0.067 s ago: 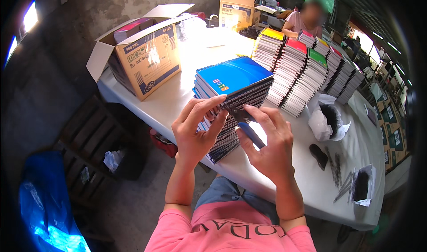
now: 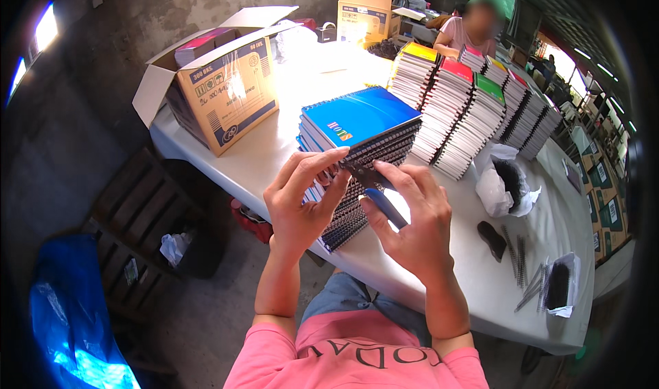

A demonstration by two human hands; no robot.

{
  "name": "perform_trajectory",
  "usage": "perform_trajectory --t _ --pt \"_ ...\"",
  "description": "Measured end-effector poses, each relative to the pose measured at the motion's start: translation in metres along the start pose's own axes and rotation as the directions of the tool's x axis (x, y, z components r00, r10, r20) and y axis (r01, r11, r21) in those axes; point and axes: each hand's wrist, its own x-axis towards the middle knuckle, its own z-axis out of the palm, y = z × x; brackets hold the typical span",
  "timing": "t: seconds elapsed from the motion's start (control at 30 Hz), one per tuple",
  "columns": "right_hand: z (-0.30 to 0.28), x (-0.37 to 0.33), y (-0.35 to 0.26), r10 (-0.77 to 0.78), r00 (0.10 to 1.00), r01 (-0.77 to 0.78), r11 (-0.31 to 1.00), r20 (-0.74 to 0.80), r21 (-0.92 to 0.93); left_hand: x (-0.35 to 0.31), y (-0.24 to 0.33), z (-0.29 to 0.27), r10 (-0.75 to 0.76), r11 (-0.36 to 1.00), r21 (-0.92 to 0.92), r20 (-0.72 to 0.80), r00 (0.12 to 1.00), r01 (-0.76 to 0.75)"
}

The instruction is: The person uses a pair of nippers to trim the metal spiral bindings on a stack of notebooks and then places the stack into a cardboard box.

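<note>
A tall stack of spiral-bound notebooks with a blue-covered notebook on top stands at the table's front edge. My left hand pinches at the near corner of the stack, thumb and forefinger closed about the end of a notebook's black coil. In my right hand are dark-jawed pliers with blue handles. Their jaws point left and meet the coil between my left fingertips. The exact bite of the jaws is too small to make out.
Behind right rise stacks of notebooks with yellow, red and green covers. An open carton stands left. On the right lie a white bag, a dark brush-like object, loose coils and a lined box. A person sits beyond.
My right thumb and the lower blue handle have shifted slightly up and left. My left hand stays at the same corner.
</note>
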Motion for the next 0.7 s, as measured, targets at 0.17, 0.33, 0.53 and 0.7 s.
perform_trajectory --t 0.17,0.33,0.53,0.7 --pt "0.001 0.003 0.001 -0.022 0.999 0.019 0.998 -0.039 -0.066 0.001 -0.001 -0.001 -0.004 1.000 -0.023 0.011 1.000 0.004" --pt "0.004 0.005 0.007 -0.022 0.998 0.016 0.994 -0.054 -0.104 0.001 -0.001 -0.002 -0.002 1.000 -0.015 0.019 1.000 0.003" --pt "0.008 -0.001 0.014 0.060 0.998 -0.060 0.997 0.020 0.039 0.001 0.002 -0.004 0.009 0.999 0.037 0.034 0.999 -0.011" --pt "-0.019 -0.009 0.035 -0.015 0.996 0.018 0.999 -0.092 0.041 -0.010 0.012 -0.012 0.044 0.997 0.071 -0.137 0.990 -0.035"
